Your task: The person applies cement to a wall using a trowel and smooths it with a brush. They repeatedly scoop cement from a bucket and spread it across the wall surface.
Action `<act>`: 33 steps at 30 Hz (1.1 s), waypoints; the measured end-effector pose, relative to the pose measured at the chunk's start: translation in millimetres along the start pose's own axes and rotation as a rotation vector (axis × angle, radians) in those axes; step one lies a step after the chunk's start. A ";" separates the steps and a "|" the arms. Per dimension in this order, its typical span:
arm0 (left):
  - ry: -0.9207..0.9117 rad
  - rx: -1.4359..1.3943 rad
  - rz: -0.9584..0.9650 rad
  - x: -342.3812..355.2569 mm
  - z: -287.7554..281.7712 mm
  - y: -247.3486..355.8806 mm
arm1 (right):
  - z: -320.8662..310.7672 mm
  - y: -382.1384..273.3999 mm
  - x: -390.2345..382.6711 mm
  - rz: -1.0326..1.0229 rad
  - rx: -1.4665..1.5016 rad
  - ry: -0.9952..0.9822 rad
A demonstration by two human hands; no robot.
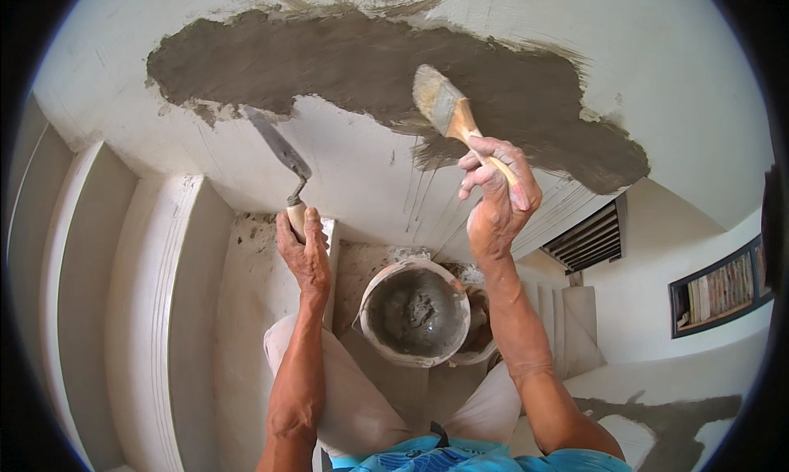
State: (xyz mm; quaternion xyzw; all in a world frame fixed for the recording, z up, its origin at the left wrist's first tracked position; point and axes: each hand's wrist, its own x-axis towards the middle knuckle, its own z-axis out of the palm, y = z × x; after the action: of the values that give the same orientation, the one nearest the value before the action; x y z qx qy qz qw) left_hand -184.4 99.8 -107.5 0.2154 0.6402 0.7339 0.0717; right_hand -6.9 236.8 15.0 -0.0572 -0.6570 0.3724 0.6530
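Observation:
My left hand (pixel 305 250) is closed round the wooden handle of a pointed trowel (pixel 281 147). Its blade angles up to the left, with the tip at the lower edge of a long grey mortar patch (pixel 353 57) on the white wall. In my right hand (pixel 501 192) is a flat paintbrush (pixel 448 110) with a wooden handle. Its pale bristles, grey with mortar near the ferrule, overlap the patch in view; whether they touch it I cannot tell. Between my knees stands a white bucket (pixel 374 349) with wet grey mortar inside.
Stair steps (pixel 156 250) rise on the left. A second container (pixel 481 328) sits partly hidden behind the bucket. To the right are a dark slatted vent (pixel 588 233) and a framed window opening (pixel 723 287). Another grey patch (pixel 682 423) marks the surface at lower right.

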 end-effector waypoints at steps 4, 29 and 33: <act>0.001 -0.002 0.001 4.6 1.3 3.7 | -38.7 -2.7 3.5 0.080 -0.109 0.215; 0.044 -0.044 0.127 26.6 9.1 -30.3 | -227.8 -31.8 -217.1 0.983 -0.809 0.120; -0.007 0.052 0.115 16.7 12.4 -14.5 | -258.7 26.6 -298.6 1.330 -0.818 0.044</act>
State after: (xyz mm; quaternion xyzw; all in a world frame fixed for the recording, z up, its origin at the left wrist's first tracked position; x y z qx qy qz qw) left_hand -196.9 119.8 -116.7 0.2564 0.6453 0.7191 0.0259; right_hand 257.2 195.4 -277.2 -0.6825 -0.5567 0.4126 0.2326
